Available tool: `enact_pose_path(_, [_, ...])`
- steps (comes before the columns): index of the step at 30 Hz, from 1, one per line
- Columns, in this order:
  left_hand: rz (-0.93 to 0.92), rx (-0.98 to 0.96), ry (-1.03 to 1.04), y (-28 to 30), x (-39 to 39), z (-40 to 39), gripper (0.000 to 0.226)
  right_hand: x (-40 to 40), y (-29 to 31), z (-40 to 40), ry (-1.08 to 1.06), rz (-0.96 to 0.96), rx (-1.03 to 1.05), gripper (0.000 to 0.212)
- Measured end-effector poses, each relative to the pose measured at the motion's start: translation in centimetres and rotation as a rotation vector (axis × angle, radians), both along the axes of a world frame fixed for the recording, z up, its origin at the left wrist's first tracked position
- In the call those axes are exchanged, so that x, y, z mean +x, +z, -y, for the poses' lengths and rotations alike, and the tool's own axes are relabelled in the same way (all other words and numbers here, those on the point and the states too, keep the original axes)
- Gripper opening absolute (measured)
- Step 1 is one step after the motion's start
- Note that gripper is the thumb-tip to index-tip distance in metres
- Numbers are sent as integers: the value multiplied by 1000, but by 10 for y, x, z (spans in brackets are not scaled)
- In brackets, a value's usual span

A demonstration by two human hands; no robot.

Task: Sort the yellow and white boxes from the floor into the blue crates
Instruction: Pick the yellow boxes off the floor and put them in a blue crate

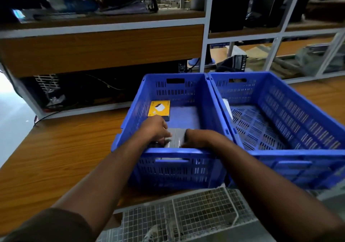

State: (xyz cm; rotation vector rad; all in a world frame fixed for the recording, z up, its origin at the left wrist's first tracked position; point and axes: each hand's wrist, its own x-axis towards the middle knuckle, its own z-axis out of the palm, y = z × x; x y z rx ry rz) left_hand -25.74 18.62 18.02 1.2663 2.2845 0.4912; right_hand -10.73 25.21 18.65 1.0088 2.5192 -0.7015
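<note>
Two hands (pixel 158 129) (pixel 194 139): grey-white box (pixel 177 139) is gripped at both ends, steadied for lowering.
Left crate (pixel 168 152): yellow box (pixel 159 108) is laid flat.

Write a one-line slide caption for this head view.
Both hands place a grey box in the left blue crate, near a yellow box.

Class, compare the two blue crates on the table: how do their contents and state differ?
The left crate holds a yellow box and a grey box gripped by both hands; the right crate holds one white item by its left wall. The left floor looks solid, the right slotted. Both are blue, slotted-walled and side by side.
</note>
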Motion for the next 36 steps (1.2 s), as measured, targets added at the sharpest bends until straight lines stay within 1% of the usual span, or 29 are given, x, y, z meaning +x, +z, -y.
enact_pose_path(1, [-43,-2,-31,-1,0,0,27,-1,3,3,11,9,0,47])
enact_pose_path(3, [-137,-24,-99,-1,2,-1,20,-3,6,4,3,38,32,48])
enact_pose_path(5, [-190,-58,-139,-2,2,-2,28,-4,9,7,14,72,101,49])
enact_pose_path(6, [-204,-66,-143,-2,2,-2,28,-5,8,6,13,94,142,50])
enact_pose_path(8, [-214,-35,-148,-3,1,-3,27,-7,4,4,-67,83,244,46])
enact_pose_path(9, [-217,-6,-140,-3,1,-4,32,-5,3,3,-121,53,307,42])
enact_pose_path(11, [-237,72,-122,0,4,-3,47,0,0,2,-215,-66,424,37])
enact_pose_path(12, [-242,127,-115,1,7,-3,49,4,0,3,-266,-149,467,36])
enact_pose_path(15, [-192,302,-119,6,21,-1,44,14,2,11,-395,-392,565,33])
enact_pose_path(19, [-113,501,-195,11,55,9,29,34,1,30,-529,-663,676,19])
enact_pose_path(21, [-95,569,-247,9,72,14,25,49,0,44,-584,-777,715,14])
enact_pose_path(23, [-59,635,-293,7,86,17,23,66,-4,58,-638,-844,780,12])
enact_pose_path(26, [3,734,-388,6,108,25,21,92,-13,77,-744,-869,848,14])
enact_pose_path(31, [26,925,-582,-10,148,43,20,131,-29,112,-889,-847,917,11])
enact_pose_path(34, [102,966,-658,-26,172,53,16,154,-42,135,-967,-797,919,14])
enact_pose_path(36, [163,917,-701,-37,189,60,17,170,-51,152,-1021,-761,905,16])
